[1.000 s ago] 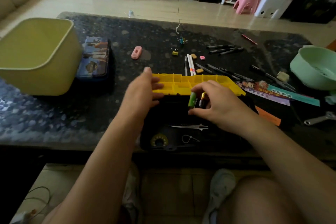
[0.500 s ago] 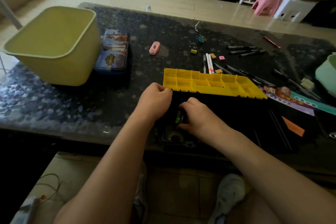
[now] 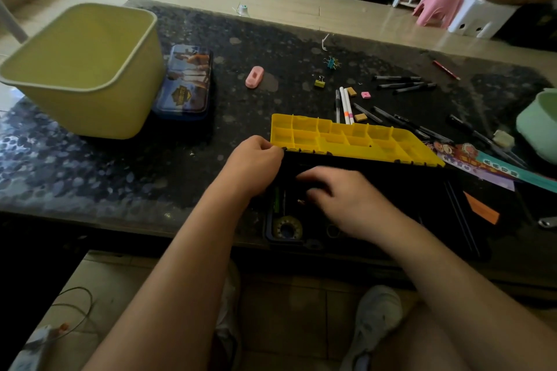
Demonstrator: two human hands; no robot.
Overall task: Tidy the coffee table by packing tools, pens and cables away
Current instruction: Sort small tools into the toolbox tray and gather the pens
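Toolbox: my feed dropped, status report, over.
Left hand pinches yellow compartment tray corner. Right hand blurred over open toolbox, grip unclear. Green battery inside. Pens loose beyond.

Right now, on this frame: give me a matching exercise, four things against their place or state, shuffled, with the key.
Things:
1. bin
2. pencil case
3. tray
4. right hand

Place or state:
A. over the open toolbox
B. at the table's left end
C. divided into compartments
D. lying right beside the bin

Pairs: 1-B, 2-D, 3-C, 4-A.
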